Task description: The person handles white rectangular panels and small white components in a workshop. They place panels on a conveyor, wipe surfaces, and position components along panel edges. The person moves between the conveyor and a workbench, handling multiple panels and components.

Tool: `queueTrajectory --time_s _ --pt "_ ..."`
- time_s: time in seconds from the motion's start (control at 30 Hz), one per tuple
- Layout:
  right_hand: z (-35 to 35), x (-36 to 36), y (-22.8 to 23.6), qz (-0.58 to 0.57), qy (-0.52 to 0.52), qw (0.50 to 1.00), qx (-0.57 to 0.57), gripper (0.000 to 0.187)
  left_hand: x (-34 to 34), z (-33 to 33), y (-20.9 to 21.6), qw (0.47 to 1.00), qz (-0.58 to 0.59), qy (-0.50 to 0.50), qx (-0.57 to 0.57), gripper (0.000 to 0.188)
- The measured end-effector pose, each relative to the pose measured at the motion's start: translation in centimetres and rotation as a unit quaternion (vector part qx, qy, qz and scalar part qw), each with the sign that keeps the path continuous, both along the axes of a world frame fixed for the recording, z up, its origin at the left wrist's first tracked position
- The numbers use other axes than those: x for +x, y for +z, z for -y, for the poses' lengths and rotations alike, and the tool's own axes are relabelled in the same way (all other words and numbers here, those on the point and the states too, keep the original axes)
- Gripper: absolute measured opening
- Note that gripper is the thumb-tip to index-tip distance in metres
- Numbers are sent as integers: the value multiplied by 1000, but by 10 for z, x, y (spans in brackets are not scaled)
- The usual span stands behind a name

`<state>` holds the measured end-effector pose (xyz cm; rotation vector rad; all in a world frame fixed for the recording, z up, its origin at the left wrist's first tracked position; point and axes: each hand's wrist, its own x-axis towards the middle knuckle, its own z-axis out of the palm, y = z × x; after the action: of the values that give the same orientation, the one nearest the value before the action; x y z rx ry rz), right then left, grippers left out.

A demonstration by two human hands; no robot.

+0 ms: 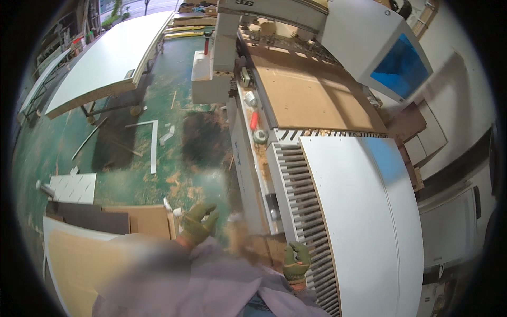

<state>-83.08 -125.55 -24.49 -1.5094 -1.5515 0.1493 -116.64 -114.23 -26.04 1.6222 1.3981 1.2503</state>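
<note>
My left hand (199,224), in an olive-green work glove, is raised over the floor at the lower middle. Its fingers are apart and nothing is in them. My right hand (297,262), gloved the same way, is beside the near edge of a roller conveyor (303,198). The fingers on that hand are loosely bent, with no object seen in them. On the rollers lies a large white panel (359,211), a thin line running along its length. The right hand is left of the panel's edge and apart from it.
Beyond the conveyor, a brown board (311,87) lies on a machine bed under a grey gantry with a blue window (401,67). White panels (113,55) rest on a wheeled stand at far left. Offcuts, strips (154,145) and sawdust litter the green floor. Boards (142,219) lean near my left arm.
</note>
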Motion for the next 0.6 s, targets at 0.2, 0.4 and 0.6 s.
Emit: queueTrajectory --time_s 0.2,0.4,0.6 --pt "-151 -66 35 37 80 996 9 18 -52 -114 3 999 6 36 5 33" --pt "-282 -113 63 -33 106 994 13 19 -110 -187 7 996 32 83 7 31" --pt "-393 -136 77 -29 131 990 42 20 -147 -235 -3 991 25 126 -22 34"
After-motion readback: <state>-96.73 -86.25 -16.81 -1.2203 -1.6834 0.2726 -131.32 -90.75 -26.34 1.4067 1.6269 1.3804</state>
